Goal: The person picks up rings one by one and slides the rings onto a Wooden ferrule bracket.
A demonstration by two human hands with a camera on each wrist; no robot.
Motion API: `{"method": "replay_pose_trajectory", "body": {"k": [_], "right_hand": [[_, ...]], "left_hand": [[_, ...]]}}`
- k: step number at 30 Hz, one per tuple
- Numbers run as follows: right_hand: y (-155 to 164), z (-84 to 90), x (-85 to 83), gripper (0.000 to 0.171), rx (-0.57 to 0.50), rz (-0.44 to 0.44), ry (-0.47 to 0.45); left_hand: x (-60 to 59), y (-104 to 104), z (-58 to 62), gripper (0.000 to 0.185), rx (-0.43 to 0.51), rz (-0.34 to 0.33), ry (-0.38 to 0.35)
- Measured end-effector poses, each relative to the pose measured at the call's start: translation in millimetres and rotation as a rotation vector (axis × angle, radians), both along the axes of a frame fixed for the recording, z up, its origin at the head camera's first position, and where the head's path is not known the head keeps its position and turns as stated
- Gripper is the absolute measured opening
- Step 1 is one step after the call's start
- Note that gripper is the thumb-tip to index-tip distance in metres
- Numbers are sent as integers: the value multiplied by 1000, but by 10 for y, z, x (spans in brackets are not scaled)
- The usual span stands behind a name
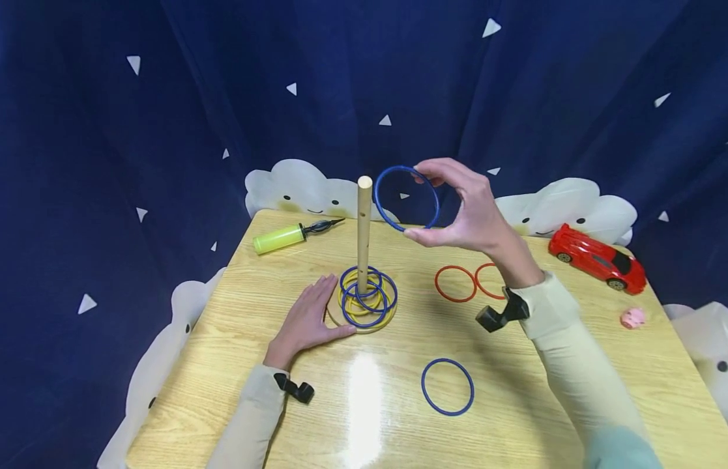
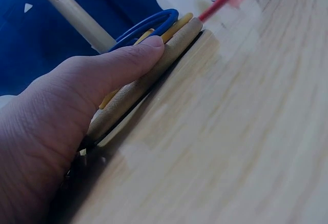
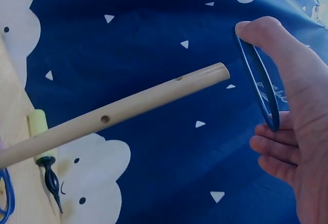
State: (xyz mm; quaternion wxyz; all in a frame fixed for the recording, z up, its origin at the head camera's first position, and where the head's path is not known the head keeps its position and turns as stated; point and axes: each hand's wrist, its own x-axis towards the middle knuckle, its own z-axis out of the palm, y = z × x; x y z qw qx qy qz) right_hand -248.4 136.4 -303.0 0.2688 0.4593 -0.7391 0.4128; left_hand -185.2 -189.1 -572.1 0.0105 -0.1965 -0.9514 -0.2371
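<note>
The person's right hand (image 1: 466, 212) was raised above the wooden table (image 1: 516, 404), and it pinched a blue ring (image 1: 407, 197) between the thumb and the other fingers, which were curled around the rim on opposite sides. The ring stood almost upright in the air, just to the right of the top of the wooden peg (image 1: 364, 234), near it but not touching. In the right wrist view the same blue ring (image 3: 259, 83) was seen edge-on, with the thumb on its upper part and the fingertips (image 3: 271, 149) on its lower part, and the tip of the peg (image 3: 128, 108) pointed toward it.

The left hand (image 1: 307, 319) lay flat on the table with straight fingers close together, pressing against the edge of the round wooden base (image 1: 340, 318). In the left wrist view the thumb (image 2: 123, 65) rested along the rim of that base (image 2: 154, 78).

Several blue and yellow rings (image 1: 368, 296) were already stacked around the peg on the base. Another blue ring (image 1: 448, 386) lay alone on the table in front, and two red rings (image 1: 472, 283) lay to the right of the peg. At the far edge were a yellow-green hand pump (image 1: 287, 237), a red toy car (image 1: 597, 258) and a small pink toy (image 1: 633, 318).
</note>
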Motion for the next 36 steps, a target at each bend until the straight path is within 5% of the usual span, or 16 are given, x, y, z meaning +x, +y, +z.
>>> {"method": "replay_pose_trajectory", "body": {"k": [7, 13, 18, 26, 31, 36], "right_hand": [[-260, 92, -138, 78, 15, 25, -8], [-367, -79, -141, 81, 96, 22, -95], [-388, -472, -74, 84, 185, 13, -174], [-438, -1414, 53, 86, 343, -68, -338], [-469, -1877, -22, 88, 454, -172, -290], [-481, -2153, -34, 90, 535, -250, -265]], "left_hand": [[-7, -1, -18, 127, -7, 5, 5], [-14, 3, -10, 127, 6, 1, 19], [-4, 3, -7, 127, -4, -6, 20], [49, 18, -9, 126, 12, -2, 8], [11, 30, 3, 125, 17, 1, 24], [30, 30, 33, 125, 24, -7, 22]]}}
